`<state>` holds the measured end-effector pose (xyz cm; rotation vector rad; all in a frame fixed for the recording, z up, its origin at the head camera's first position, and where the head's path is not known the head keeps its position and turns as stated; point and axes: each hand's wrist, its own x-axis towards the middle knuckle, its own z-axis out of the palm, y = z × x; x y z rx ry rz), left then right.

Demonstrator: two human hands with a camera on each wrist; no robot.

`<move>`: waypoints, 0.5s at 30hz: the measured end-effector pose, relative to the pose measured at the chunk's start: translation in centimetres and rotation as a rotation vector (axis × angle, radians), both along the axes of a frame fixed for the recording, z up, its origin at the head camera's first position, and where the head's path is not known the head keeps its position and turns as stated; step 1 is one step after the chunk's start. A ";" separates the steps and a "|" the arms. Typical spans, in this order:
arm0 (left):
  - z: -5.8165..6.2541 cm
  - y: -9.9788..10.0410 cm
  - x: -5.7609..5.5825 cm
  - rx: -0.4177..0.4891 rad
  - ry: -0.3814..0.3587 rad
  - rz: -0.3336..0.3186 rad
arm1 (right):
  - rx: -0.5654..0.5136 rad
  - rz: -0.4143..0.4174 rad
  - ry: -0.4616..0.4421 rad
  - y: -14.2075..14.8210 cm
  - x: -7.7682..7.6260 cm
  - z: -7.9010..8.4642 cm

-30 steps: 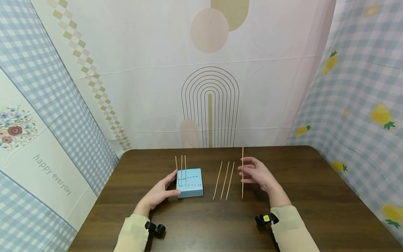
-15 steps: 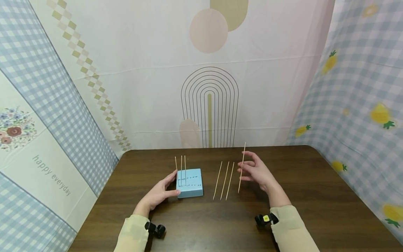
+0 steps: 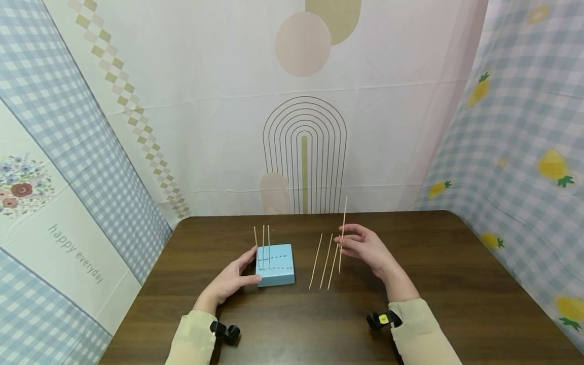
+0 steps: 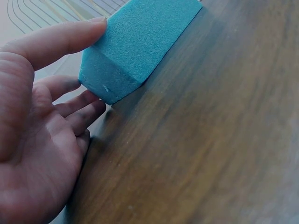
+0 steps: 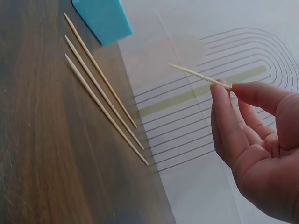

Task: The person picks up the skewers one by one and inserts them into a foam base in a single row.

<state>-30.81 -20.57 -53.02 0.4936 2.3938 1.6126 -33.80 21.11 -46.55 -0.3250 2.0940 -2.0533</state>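
A light blue foam block [image 3: 280, 261] with rows of small dark holes on top lies on the table. Three thin bamboo skewers [image 3: 268, 243] stand up from its left part. My left hand [image 3: 230, 281] grips the block's left side, thumb at the near corner and fingers behind; the left wrist view shows the block's plain side [image 4: 145, 42] beside the thumb. Off to the right, my right hand [image 3: 367, 248] pinches another skewer [image 5: 196, 74] between thumb and fingertips, raised and nearly upright, its pointed end downward. Three loose skewers [image 3: 326, 261] lie side by side between block and right hand.
The dark wooden table [image 3: 292, 324] ends at a pale printed cloth [image 3: 219, 152] hanging behind it. Checked cloths hang at left and right. Each wrist wears a black camera [image 3: 225, 332].
My right hand has shifted left towards the loose skewers, and the skewer in it has risen and tilted slightly. My left hand and the block have stayed put.
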 end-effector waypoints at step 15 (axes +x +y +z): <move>-0.1 0.0 0.0 -0.004 0.003 0.004 | -0.110 -0.009 0.065 -2.8 0.6 -0.2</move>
